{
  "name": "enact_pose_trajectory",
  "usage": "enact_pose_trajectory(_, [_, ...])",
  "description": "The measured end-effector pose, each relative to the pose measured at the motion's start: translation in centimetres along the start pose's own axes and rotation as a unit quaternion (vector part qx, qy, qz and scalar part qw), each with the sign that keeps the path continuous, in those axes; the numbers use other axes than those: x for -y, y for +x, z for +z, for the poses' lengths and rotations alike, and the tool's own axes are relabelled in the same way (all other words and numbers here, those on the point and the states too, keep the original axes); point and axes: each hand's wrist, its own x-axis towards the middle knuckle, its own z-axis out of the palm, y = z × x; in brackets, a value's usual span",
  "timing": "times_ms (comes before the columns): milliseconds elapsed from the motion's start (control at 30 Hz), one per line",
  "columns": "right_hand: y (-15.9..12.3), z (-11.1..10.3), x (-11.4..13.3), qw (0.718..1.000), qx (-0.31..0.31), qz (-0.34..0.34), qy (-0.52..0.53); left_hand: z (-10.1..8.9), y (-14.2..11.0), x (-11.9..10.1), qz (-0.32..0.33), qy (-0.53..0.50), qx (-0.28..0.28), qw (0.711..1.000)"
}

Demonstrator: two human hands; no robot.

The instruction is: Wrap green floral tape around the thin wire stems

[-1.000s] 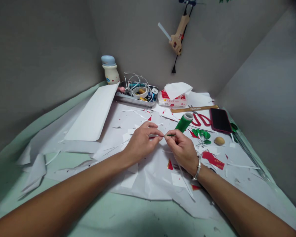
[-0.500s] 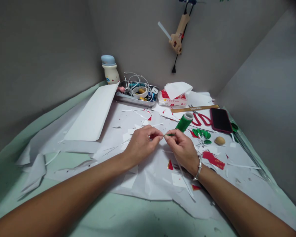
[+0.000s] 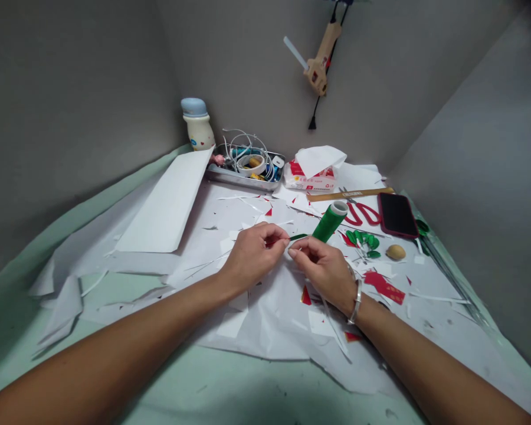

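Observation:
My left hand [image 3: 256, 251] is closed in a pinch at the middle of the table. From its fingertips a narrow dark green leaf-like piece [image 3: 298, 236] points to the right. My right hand [image 3: 323, 265], with a bracelet at the wrist, is pinched just below that piece; anything between its fingertips is too small to make out. Behind the right hand a spool of green thread [image 3: 330, 222] stands tilted. To its right lies a cluster of small green leaf shapes [image 3: 363, 241] on pale stems.
Red-handled scissors [image 3: 363, 213], a ruler-like brown strip [image 3: 349, 195], a phone [image 3: 398, 215] and a small tan ball [image 3: 395, 252] lie right. Behind are a metal tray [image 3: 243, 178], tissues [image 3: 310, 178] and a bottle [image 3: 199, 127]. A glue gun [image 3: 321, 62] hangs above. Paper scraps surround my hands.
My right fingertips have come away from the left ones and moved slightly down and left. More of the green piece now shows at my left fingertips.

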Motion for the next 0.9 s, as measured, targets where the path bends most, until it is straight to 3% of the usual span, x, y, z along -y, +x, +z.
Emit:
enact_pose_trajectory(200, [-0.2, -0.4, 0.2, 0.988, 0.009, -0.127, -0.09, -0.2, 0.1, 0.5, 0.05, 0.098, 0.006, 0.994])
enact_pose_trajectory(400, [0.1, -1.3, 0.4, 0.973, -0.016, -0.171, -0.155, -0.1, 0.0, 0.9, 0.123, 0.235, 0.044, 0.963])
enact_pose_trajectory(667, [1.2, -2.1, -1.0, 0.991, -0.029, -0.116, -0.063, 0.0, -0.1, 0.8, 0.203, 0.213, 0.125, 0.948])
enact_pose_trajectory(800, [1.6, -2.1, -2.0, 0.999, -0.02, -0.043, -0.007, -0.3, -0.1, 0.2, 0.166, 0.119, 0.109, 0.973])
enact_pose_trajectory(900, [1.5, -1.8, -2.3, 0.998, 0.013, -0.05, -0.028, -0.5, 0.0, 0.0, 0.129, 0.053, 0.073, 0.987])
